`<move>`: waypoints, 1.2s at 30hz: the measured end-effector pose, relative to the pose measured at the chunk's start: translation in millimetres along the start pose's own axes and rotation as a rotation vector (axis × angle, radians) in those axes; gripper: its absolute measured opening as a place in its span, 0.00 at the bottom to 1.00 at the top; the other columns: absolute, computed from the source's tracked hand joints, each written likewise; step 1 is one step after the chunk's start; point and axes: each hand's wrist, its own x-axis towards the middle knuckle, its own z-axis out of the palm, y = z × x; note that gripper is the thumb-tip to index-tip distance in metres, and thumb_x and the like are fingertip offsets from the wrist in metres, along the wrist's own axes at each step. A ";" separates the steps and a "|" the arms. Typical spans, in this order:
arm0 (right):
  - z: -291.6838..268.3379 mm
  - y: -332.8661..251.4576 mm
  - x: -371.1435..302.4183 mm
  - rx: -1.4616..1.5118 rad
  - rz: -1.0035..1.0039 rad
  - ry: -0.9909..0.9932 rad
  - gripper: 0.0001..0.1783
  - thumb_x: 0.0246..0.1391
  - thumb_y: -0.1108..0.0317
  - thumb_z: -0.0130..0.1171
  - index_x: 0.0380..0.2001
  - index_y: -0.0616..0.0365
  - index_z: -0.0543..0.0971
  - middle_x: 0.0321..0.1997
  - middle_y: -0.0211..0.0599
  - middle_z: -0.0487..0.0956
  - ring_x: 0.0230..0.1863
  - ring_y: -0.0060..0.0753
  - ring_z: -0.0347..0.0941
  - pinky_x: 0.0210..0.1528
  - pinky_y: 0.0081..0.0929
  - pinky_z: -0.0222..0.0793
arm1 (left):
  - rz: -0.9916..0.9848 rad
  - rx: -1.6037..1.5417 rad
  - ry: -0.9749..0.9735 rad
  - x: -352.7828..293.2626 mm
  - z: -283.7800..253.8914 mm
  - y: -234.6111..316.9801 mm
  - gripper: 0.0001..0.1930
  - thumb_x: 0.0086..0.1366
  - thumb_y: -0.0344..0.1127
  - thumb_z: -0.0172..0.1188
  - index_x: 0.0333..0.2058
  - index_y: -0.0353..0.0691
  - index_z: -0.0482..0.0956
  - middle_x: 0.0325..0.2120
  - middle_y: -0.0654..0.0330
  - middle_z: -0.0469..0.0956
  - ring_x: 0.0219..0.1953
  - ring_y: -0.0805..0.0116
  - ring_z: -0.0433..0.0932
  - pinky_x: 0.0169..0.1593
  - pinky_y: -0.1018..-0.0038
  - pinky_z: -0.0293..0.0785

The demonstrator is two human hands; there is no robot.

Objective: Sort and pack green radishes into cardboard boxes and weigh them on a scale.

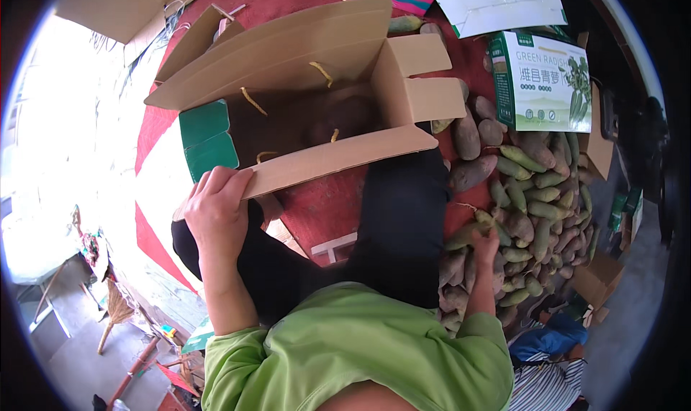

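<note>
In front of me an open cardboard box (392,87) stands with its flaps spread and yellow rope handles showing. My left hand (214,208) is closed over the left end of its near long flap (345,155). Deep in the shaded box a few rounded dark shapes can be made out, too dim to name. To the right, my right hand (486,247) reaches down into a heap of produce. Its fingers are closed on a green radish (464,235), partly hidden by the hand. Brownish sweet potatoes (466,139) and more green radishes (545,211) lie around it.
A white and green printed carton (545,83) stands behind the heap, another white carton (502,6) beyond it. More open cardboard (194,40) lies behind the box. A straw broom (117,304) is at the lower left, a small cardboard box (599,276) at the right.
</note>
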 end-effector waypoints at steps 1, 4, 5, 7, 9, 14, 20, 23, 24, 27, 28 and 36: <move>-10.2 -39.5 6.8 0.113 -0.030 0.025 0.17 0.44 0.75 0.64 0.39 0.65 0.74 0.34 0.35 0.77 0.37 0.27 0.71 0.41 0.28 0.69 | -0.012 -0.003 0.007 -0.1 0.1 -1.0 0.12 0.46 0.26 0.59 0.31 0.47 0.80 0.26 0.66 0.73 0.32 0.65 0.75 0.35 0.68 0.72; -48.6 -159.7 18.2 0.281 -0.133 0.049 0.24 0.50 0.82 0.58 0.52 0.63 0.70 0.50 0.36 0.74 0.51 0.26 0.69 0.53 0.25 0.66 | 0.008 0.002 0.009 1.1 0.0 -3.4 0.10 0.46 0.28 0.59 0.30 0.48 0.80 0.25 0.67 0.72 0.31 0.65 0.75 0.35 0.69 0.72; -60.2 -205.0 14.5 0.257 -0.225 0.066 0.24 0.50 0.82 0.57 0.53 0.62 0.70 0.51 0.36 0.73 0.51 0.26 0.69 0.54 0.25 0.65 | 0.001 0.000 0.016 1.2 0.2 -3.9 0.10 0.46 0.28 0.59 0.30 0.48 0.80 0.25 0.67 0.72 0.31 0.65 0.75 0.35 0.69 0.72; -80.3 -286.7 -1.0 0.272 -0.394 0.118 0.26 0.49 0.83 0.56 0.54 0.62 0.69 0.53 0.37 0.72 0.53 0.28 0.69 0.57 0.28 0.64 | 0.016 0.010 0.014 1.3 1.8 -4.2 0.09 0.46 0.28 0.59 0.29 0.48 0.79 0.24 0.67 0.71 0.31 0.66 0.75 0.35 0.69 0.72; -93.9 -363.6 -22.1 0.234 -0.567 0.151 0.26 0.49 0.85 0.54 0.54 0.64 0.69 0.55 0.41 0.71 0.56 0.34 0.68 0.60 0.31 0.62 | 0.016 -0.001 0.012 3.2 1.7 -2.9 0.09 0.45 0.28 0.59 0.28 0.48 0.79 0.24 0.67 0.71 0.31 0.66 0.75 0.35 0.69 0.71; -66.4 -478.2 -20.7 0.374 -0.878 -0.146 0.26 0.46 0.81 0.52 0.53 0.69 0.67 0.56 0.46 0.70 0.58 0.39 0.66 0.62 0.35 0.60 | 0.014 -0.001 0.009 1.2 0.8 -3.4 0.07 0.45 0.28 0.58 0.26 0.47 0.79 0.24 0.67 0.71 0.32 0.67 0.75 0.36 0.70 0.71; 91.5 -529.9 -5.3 -0.009 -0.926 -0.608 0.21 0.39 0.71 0.65 0.42 0.57 0.76 0.38 0.38 0.79 0.39 0.30 0.76 0.41 0.26 0.71 | 0.031 0.002 0.008 0.0 2.2 -9.6 0.07 0.46 0.27 0.57 0.26 0.47 0.79 0.24 0.66 0.70 0.31 0.68 0.74 0.36 0.71 0.71; 161.7 -529.8 -0.9 -0.096 -1.057 -0.713 0.21 0.37 0.71 0.64 0.40 0.60 0.76 0.38 0.39 0.78 0.41 0.33 0.74 0.46 0.29 0.69 | 0.019 -0.002 -0.067 2.1 -0.2 -9.4 0.09 0.48 0.30 0.60 0.31 0.48 0.80 0.25 0.65 0.72 0.34 0.65 0.76 0.37 0.68 0.72; 184.2 -525.0 3.3 -0.079 -1.019 -0.771 0.22 0.36 0.72 0.65 0.39 0.62 0.75 0.38 0.42 0.78 0.40 0.35 0.74 0.45 0.29 0.69 | 0.024 -0.002 -0.066 3.1 -1.0 -8.6 0.09 0.48 0.30 0.59 0.31 0.48 0.80 0.25 0.65 0.72 0.33 0.65 0.75 0.37 0.68 0.72; 231.4 -524.2 -3.0 -0.227 -0.913 -0.873 0.22 0.37 0.73 0.66 0.40 0.63 0.74 0.35 0.42 0.77 0.39 0.35 0.74 0.43 0.30 0.69 | 0.010 0.000 -0.068 -1.5 -0.2 -11.2 0.09 0.48 0.29 0.59 0.30 0.48 0.80 0.25 0.65 0.71 0.33 0.64 0.75 0.37 0.68 0.72; 239.8 -520.6 2.3 -0.184 -0.860 -0.885 0.21 0.39 0.72 0.66 0.41 0.63 0.74 0.36 0.41 0.77 0.41 0.35 0.74 0.43 0.30 0.70 | 0.017 -0.005 -0.072 0.7 1.0 -10.3 0.09 0.48 0.29 0.59 0.30 0.48 0.80 0.25 0.65 0.71 0.33 0.64 0.75 0.37 0.68 0.71; 234.4 -520.2 21.4 -1.361 -0.956 -0.968 0.18 0.52 0.62 0.58 0.41 0.66 0.78 0.41 0.53 0.78 0.41 0.46 0.76 0.46 0.38 0.72 | 0.039 -0.020 -0.021 4.4 3.0 -6.5 0.06 0.46 0.29 0.58 0.26 0.47 0.78 0.24 0.65 0.70 0.32 0.66 0.75 0.34 0.70 0.71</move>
